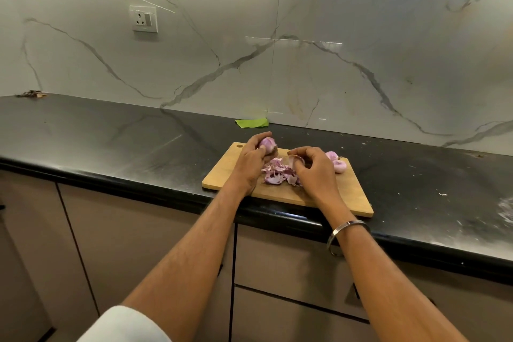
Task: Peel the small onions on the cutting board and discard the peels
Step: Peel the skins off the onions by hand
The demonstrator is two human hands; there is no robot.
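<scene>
Three onions (339,166), one peel pile (274,173), one cutting board (222,172), two hands (251,159).

A matt wooden cutting board (222,175) is set on a polished black stone tabletop (111,133). Papery purple peels (274,173) are heaped; a shiny metal bangle (347,233) is worn.

Purple onion peels (277,172) — tan board (222,172)
</scene>
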